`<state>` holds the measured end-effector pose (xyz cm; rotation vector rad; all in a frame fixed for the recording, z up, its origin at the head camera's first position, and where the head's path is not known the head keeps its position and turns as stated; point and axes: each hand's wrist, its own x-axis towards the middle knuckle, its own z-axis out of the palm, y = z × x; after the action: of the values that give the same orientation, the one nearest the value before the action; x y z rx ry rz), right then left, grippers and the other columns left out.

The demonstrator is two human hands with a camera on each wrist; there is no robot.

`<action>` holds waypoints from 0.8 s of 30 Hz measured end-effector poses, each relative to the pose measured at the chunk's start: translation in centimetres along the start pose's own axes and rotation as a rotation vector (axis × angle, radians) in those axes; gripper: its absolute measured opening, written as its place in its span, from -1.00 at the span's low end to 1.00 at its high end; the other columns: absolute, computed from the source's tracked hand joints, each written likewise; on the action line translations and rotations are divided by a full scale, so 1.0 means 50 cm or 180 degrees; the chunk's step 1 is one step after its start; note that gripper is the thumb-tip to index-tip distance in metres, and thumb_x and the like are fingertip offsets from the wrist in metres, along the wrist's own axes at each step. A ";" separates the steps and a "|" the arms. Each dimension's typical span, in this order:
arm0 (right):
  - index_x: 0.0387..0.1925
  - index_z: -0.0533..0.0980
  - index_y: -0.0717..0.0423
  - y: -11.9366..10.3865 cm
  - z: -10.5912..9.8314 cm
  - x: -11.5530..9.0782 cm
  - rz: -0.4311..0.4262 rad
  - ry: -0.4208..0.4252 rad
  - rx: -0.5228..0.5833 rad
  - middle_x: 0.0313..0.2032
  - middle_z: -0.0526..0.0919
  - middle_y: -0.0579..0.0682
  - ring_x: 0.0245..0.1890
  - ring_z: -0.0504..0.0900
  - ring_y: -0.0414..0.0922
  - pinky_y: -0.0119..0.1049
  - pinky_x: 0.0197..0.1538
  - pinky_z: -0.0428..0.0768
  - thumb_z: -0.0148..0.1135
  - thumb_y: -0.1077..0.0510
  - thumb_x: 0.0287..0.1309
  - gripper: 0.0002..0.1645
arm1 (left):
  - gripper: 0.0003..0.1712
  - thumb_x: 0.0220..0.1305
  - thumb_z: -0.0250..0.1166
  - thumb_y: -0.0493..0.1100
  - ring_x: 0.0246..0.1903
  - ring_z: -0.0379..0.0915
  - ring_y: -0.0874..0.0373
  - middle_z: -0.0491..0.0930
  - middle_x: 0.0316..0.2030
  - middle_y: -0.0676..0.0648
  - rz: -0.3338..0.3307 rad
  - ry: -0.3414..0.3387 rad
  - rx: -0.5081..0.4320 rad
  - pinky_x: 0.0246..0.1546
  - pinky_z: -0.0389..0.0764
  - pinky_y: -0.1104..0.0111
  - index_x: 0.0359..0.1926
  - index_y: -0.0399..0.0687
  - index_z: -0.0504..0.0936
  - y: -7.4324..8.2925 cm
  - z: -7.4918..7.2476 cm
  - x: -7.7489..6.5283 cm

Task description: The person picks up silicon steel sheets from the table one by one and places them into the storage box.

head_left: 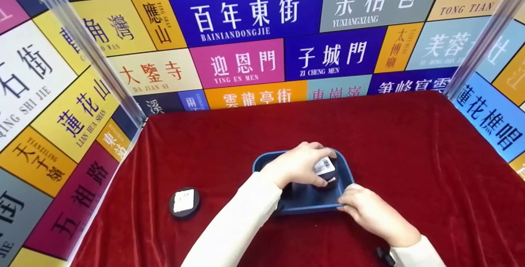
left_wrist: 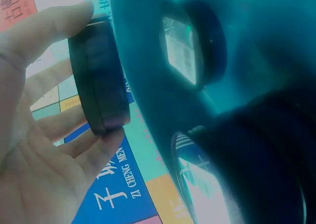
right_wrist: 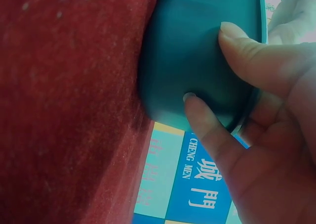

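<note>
My left hand (head_left: pixel 301 164) reaches over a blue open-topped box (head_left: pixel 311 208). Thumb and fingers pinch a flat, round black disc (left_wrist: pixel 98 75) with a white label, held on edge in the left wrist view. Two more such discs, an upper one (left_wrist: pixel 212 46) and a lower one (left_wrist: pixel 256 159), show inside the box there, partly dark and blurred. With my right hand (head_left: pixel 371 211) I grip the box's near right corner; the right wrist view shows thumb and a finger against its outer wall. The left hand and forearm hide part of the box's inside.
A separate labelled black disc (head_left: pixel 184 202) lies on the red cloth (head_left: pixel 221 144), left of the box. Behind the table stand panels with colourful place-name signs (head_left: pixel 246 21). Clear upright posts (head_left: pixel 475 41) rise at the back corners.
</note>
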<state>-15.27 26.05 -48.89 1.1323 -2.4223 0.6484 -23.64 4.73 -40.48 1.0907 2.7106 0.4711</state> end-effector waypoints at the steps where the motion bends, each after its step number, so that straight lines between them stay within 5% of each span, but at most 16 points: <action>1: -0.52 0.63 -0.04 0.000 0.000 0.000 0.0008 0.0002 0.0002 -0.50 0.59 -0.24 -0.40 0.48 -0.24 -0.46 -0.24 0.44 0.51 0.32 -0.07 -0.78 | -0.24 0.04 0.54 0.09 0.15 0.37 0.12 0.49 0.24 0.00 0.0010 -0.0008 -0.0009 0.07 0.57 0.37 0.31 0.33 0.50 -0.001 0.000 0.002; 24: -0.47 0.67 -0.03 0.004 -0.001 -0.005 0.0005 0.0007 0.0011 -0.48 0.61 -0.24 -0.39 0.50 -0.23 -0.48 -0.22 0.44 0.50 0.32 -0.06 -0.80 | -0.16 -0.01 0.59 0.11 0.14 0.39 0.15 0.47 0.30 0.04 -0.0111 -0.0256 -0.0011 0.11 0.58 0.34 0.34 0.35 0.48 -0.002 0.025 0.032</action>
<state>-15.26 26.33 -49.00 1.1308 -2.4213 0.6543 -24.48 6.06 -41.75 1.0365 2.6536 0.4169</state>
